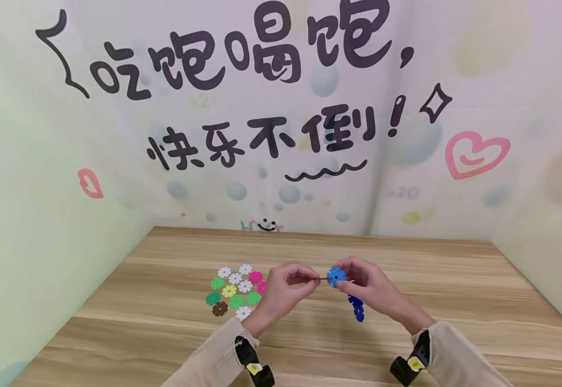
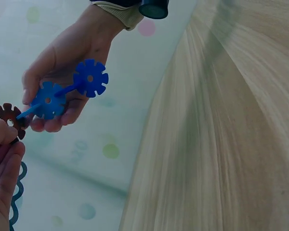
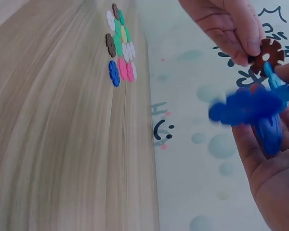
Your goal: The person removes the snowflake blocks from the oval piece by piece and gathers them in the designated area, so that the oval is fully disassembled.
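My left hand [image 1: 283,288] pinches a brown notched plastic disc [image 3: 275,50] between thumb and fingers; in the head view it appears edge-on as a thin line. My right hand [image 1: 372,286] grips a chain of interlocking blue discs. A light blue disc [image 1: 336,277] faces up at its fingertips, and dark blue discs [image 1: 359,313] hang below the palm. In the left wrist view, a light blue disc on edge touches the brown disc near its centre; how deeply their slots engage, I cannot tell. Both hands are above the table, close together.
Loose notched discs lie in a group left of the hands: white [image 1: 235,278], green [image 1: 217,282], yellow [image 1: 229,291], pink [image 1: 255,277] and brown [image 1: 220,308]. A blue disc [image 3: 114,73] lies beside them. Printed cloth [image 1: 261,199] stands behind the wooden table [image 1: 165,349].
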Action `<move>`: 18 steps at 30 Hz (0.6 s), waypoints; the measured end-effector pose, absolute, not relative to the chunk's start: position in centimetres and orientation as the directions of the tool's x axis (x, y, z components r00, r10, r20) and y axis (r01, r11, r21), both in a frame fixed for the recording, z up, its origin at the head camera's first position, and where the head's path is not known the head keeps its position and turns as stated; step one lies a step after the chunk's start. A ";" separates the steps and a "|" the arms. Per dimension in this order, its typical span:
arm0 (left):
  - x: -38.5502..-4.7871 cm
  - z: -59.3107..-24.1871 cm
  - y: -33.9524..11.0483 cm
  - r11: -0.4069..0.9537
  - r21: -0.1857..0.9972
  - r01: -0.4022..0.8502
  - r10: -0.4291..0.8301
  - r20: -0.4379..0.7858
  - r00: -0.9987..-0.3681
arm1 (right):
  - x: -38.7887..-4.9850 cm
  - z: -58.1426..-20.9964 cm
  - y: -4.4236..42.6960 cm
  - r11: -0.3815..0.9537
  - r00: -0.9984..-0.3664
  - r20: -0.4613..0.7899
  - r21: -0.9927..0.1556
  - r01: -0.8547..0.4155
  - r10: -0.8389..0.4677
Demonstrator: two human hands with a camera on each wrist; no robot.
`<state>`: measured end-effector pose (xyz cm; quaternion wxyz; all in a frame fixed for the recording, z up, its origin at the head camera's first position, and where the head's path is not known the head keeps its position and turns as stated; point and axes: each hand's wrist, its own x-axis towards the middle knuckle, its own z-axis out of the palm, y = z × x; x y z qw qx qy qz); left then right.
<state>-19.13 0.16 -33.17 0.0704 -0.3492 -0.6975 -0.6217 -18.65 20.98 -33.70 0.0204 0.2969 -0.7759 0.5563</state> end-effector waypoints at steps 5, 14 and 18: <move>-19.0 -33.5 0.2 -0.025 0.826 0.562 0.425 0.518 -0.742 | -18.8 -33.8 20.6 0.199 -0.854 0.316 -0.884 -0.423 -0.413; -18.7 -32.8 0.5 0.037 0.772 0.634 0.428 0.561 -0.709 | -18.9 -33.3 20.2 0.212 -0.897 0.251 -0.915 -0.342 -0.364; -18.6 -32.5 0.6 0.006 0.723 0.691 0.420 0.625 -0.658 | -18.9 -33.1 20.2 0.219 -0.918 0.200 -0.933 -0.285 -0.342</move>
